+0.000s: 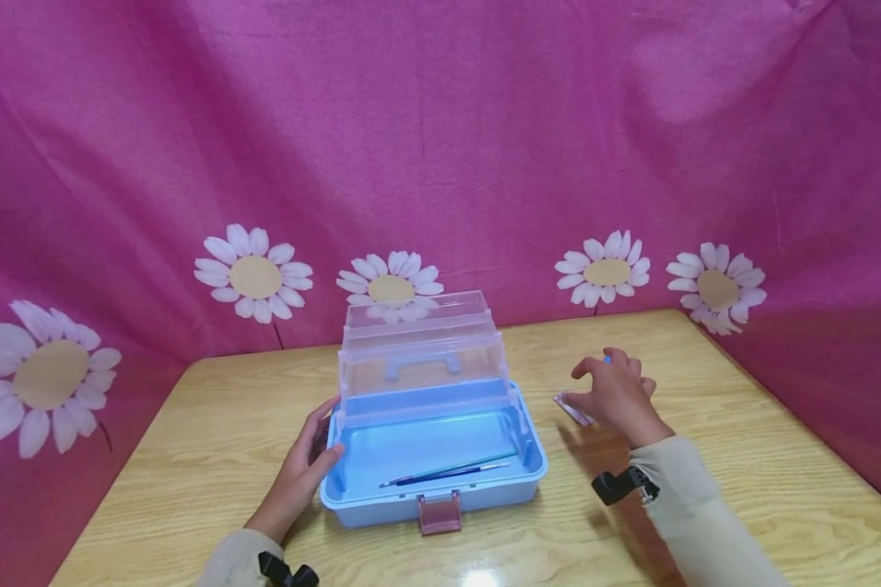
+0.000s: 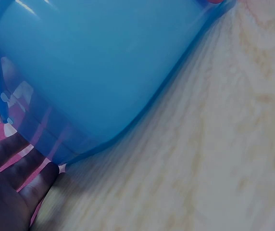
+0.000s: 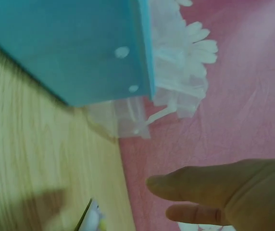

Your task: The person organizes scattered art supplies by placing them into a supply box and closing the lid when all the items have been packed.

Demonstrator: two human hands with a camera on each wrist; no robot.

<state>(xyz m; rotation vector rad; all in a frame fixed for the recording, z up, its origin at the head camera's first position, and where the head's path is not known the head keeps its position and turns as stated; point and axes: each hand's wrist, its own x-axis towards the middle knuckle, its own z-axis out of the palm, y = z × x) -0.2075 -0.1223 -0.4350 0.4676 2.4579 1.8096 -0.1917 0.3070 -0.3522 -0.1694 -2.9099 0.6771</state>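
A blue plastic storage box (image 1: 433, 494) stands on the table, its clear lid (image 1: 418, 326) raised at the back. Inside lie two thin paintbrushes (image 1: 455, 470). My left hand (image 1: 304, 456) holds the box's left side, thumb over the rim and fingers along the outer wall; those fingers (image 2: 24, 173) show by the box corner in the left wrist view. Right of the box, my right hand (image 1: 617, 399) hovers, thumb and forefinger apart. Beside its thumb is a small, flat, whitish-purple item (image 1: 574, 410). A speck of blue shows among its fingers; its kind is hidden.
The wooden table (image 1: 227, 424) extends on both sides of the box. A magenta curtain (image 1: 426, 163) with daisies hangs behind and at the sides. A pinkish latch (image 1: 440, 514) hangs at the box's front.
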